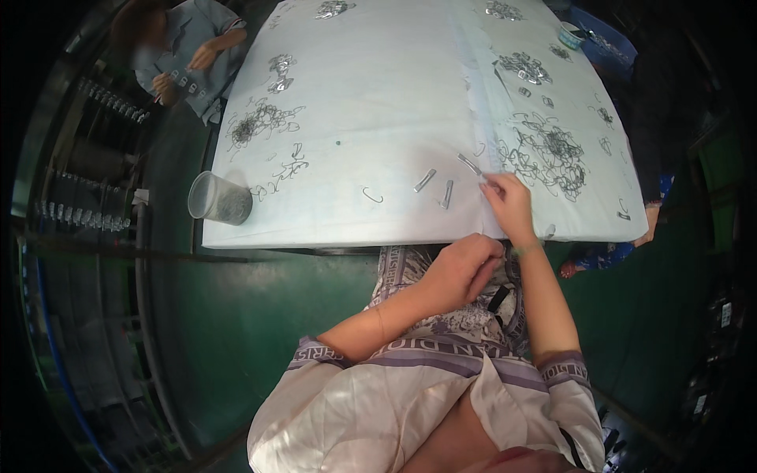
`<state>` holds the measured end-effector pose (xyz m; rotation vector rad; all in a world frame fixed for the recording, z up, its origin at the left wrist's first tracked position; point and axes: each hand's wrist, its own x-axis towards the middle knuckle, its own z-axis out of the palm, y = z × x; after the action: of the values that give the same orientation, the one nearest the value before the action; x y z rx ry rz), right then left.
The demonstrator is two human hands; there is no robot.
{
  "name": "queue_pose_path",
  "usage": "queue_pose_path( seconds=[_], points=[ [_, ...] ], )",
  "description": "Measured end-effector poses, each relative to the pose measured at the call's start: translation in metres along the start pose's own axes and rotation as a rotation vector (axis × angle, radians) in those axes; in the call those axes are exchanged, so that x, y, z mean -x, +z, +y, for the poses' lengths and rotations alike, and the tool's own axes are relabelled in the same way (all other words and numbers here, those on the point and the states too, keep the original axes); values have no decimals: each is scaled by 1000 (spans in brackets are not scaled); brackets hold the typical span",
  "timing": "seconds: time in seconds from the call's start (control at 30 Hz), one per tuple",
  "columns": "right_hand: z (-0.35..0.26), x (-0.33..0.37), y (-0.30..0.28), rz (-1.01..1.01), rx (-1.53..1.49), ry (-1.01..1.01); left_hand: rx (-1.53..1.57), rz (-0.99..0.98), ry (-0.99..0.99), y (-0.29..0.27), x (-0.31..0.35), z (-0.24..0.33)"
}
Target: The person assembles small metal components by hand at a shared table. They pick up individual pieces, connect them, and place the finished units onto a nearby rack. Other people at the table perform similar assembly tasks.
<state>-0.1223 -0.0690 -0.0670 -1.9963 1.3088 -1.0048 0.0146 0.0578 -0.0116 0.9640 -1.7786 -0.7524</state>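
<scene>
My left hand [471, 258] is curled closed at the table's near edge, above my lap; what is inside its fingers, if anything, is hidden. My right hand [511, 203] hovers over the table's near right part with thumb and fingers brought together; whatever they pinch is too small to make out. Just beyond its fingertips lies a narrow silvery metal strip [469, 164], and I cannot tell whether they touch. Two similar pieces, a metal strip [426, 180] and another strip [447, 194], rest to the left. Farther left is a single wire hook [372, 195].
A white-covered table [378, 102] carries a big heap of wire hooks [556, 154] at right and another hook pile [260, 122] at left. A clear plastic tub [221, 199] stands at the near left corner. A co-worker [193, 55] handles metal pieces at far left; a blue bin [603, 43] is at far right.
</scene>
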Motion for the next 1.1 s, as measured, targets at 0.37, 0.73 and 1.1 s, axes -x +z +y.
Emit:
queue_pose_path(
  seconds=[0.37,0.73,1.1],
  points=[
    [6,-54,29,-198,61,191,63,80,-120,-1,10,-10],
    [-79,48,-53,-5,-559,372,-17,178,-182,5,1,-9],
    [-93,81,-57,96,-225,108,-132,6,-161,5,4,0]
  ],
)
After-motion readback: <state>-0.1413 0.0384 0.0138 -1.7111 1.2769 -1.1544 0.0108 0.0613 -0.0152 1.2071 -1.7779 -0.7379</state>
